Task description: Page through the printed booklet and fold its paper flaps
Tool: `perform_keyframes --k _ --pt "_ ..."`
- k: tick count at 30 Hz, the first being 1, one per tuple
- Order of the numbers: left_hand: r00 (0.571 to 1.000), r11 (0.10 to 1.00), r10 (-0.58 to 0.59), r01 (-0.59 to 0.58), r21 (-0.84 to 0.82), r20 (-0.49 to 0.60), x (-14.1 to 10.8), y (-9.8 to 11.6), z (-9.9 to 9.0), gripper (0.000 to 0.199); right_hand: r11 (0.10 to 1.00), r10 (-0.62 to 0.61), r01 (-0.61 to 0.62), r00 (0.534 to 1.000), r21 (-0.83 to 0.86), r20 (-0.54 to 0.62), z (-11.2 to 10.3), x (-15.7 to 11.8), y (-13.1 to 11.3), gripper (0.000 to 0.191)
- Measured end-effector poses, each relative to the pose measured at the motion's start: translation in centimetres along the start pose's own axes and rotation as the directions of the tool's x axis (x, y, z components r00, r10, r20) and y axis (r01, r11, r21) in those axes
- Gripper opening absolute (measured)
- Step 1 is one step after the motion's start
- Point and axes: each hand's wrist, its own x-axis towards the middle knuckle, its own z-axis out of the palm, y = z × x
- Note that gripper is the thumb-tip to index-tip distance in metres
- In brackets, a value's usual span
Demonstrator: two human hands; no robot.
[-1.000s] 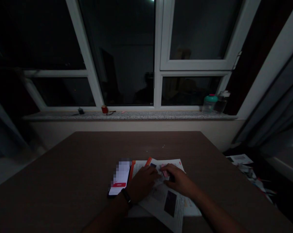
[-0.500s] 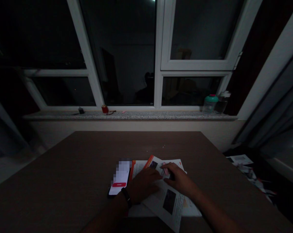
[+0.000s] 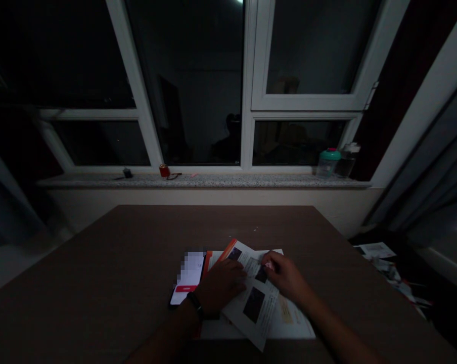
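A printed sheet [image 3: 253, 303] with dark pictures and an orange edge lies tilted over a larger printed booklet [image 3: 296, 326] on the brown table. My left hand [image 3: 221, 285], with a black band at the wrist, rests spread on the left part of the sheet. At the sheet's right edge, my right hand [image 3: 283, 273] has its fingers pinched round a small pink object [image 3: 269, 265], mostly hidden by the fingers. Left of the papers lies a lit phone [image 3: 188, 275], close to my left hand.
The brown table [image 3: 118, 263] reaches a granite sill [image 3: 221, 180] under the window. On the sill stand a teal-lidded bottle [image 3: 328, 163], a clear bottle [image 3: 347, 161] and a red item [image 3: 164, 170]. Papers [image 3: 378, 250] lie beyond the table's right side.
The upper sheet has turned and shifted slightly up and left. My right hand has moved right with the pink object, its fingers now closed round it. My left hand has moved slightly left.
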Motion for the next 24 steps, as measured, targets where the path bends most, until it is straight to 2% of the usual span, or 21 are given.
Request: perform_keyframes --k 3,10,18,24 --pt "1.000 1.000 -0.010 0.010 -0.002 -0.024 -0.1 -0.1 0.0 0.026 1.000 0.018 -0.018 1.000 -0.014 -0.001 -0.2 0.0 0.1 0.009" --pt "1.000 1.000 0.008 -0.008 -0.006 -0.030 -0.2 -0.6 0.1 0.025 0.999 0.033 -0.032 0.999 -0.037 0.040 -0.9 0.0 0.3 0.028" --pt "0.998 0.998 -0.060 0.061 0.035 -0.036 -0.1 -1.0 0.0 0.029 0.990 0.132 -0.137 0.984 -0.032 -0.120 -1.6 0.2 0.1 0.028" --pt "0.995 0.996 -0.085 0.087 0.038 -0.052 -0.3 -1.2 0.0 0.041 0.980 0.115 -0.132 0.986 -0.146 -0.121 -1.4 0.4 0.9 0.033"
